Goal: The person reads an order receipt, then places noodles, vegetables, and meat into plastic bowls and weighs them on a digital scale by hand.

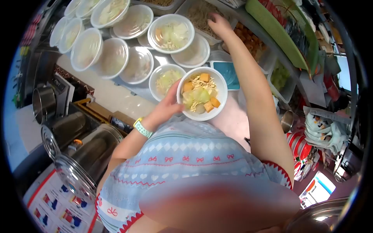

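Observation:
My left hand (pixel 169 104) grips the side of a white bowl (pixel 223 93) in front of my body. Inside the bowl are pale green cabbage pieces (pixel 199 94), thin yellowish strands and orange-brown cubes (pixel 210 105) like fried tofu. My right hand (pixel 220 25) is stretched far forward into a tub (pixel 185 12) of thin pale strands (pixel 197 20), which look like noodles or sprouts. Its fingers curl down among the strands, the tips partly hidden. Beside the held bowl stands another filled bowl (pixel 159 90).
Several lidded bowls (pixel 86 49) crowd the left of the counter, some stacked. An uncovered-looking bowl (pixel 154 39) sits on top of others. Right of the noodle tub are orange-brown cubes (pixel 245 35), a tub of green pieces (pixel 280 77) and a green basket (pixel 272 33). Steel pots (pixel 87 145) stand lower left.

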